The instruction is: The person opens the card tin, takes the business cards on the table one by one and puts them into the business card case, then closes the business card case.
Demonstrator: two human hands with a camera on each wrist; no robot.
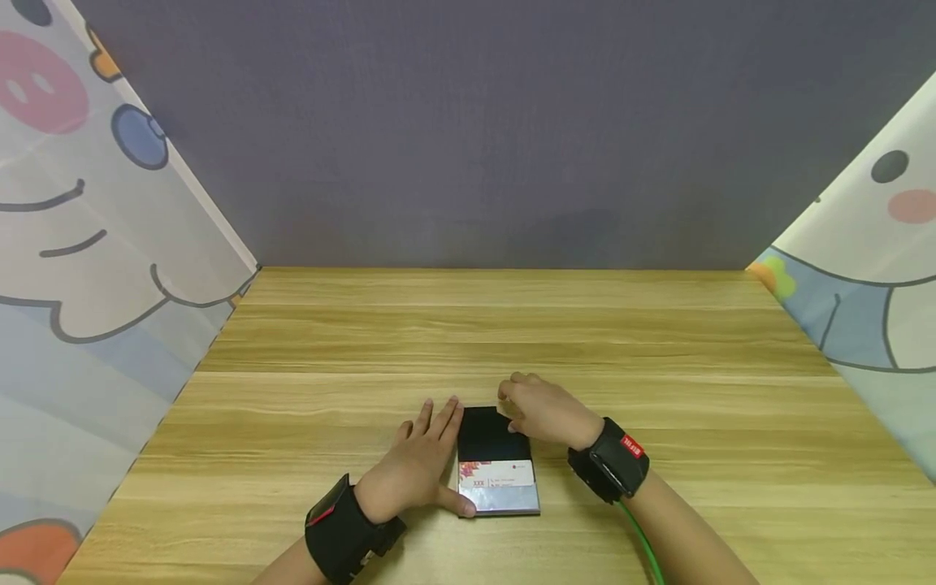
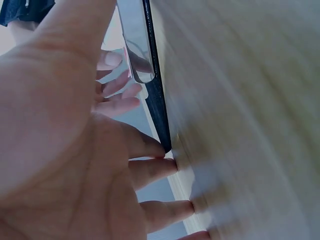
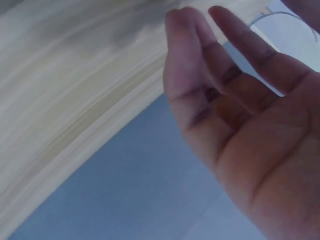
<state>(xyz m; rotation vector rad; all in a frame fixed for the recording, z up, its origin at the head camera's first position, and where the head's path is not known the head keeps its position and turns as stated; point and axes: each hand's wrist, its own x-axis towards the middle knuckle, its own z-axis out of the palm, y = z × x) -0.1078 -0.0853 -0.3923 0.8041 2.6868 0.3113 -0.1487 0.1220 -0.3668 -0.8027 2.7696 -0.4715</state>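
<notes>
A card case (image 1: 497,502) lies unfolded on the table, its black flap (image 1: 483,435) pointing away and its silver body nearer. Inside the body sits a white business card (image 1: 504,471) with a red floral print. The left hand (image 1: 415,470) is spread along the case's left side. Its thumb rests at the lower left corner, while the fingertips (image 2: 184,207) touch the tabletop beside the flap. My right hand (image 1: 548,409) hovers over the flap's upper right corner with fingers bent. In the right wrist view nothing shows between that hand's fingers (image 3: 182,55).
A wood-grain table (image 1: 366,325) spreads around the hands. Behind it rises a grey panel (image 1: 468,138), with cartoon-printed sheets at left and right. Both wrists wear black bands; a green cable (image 1: 643,540) runs from the right wrist's band (image 1: 610,461).
</notes>
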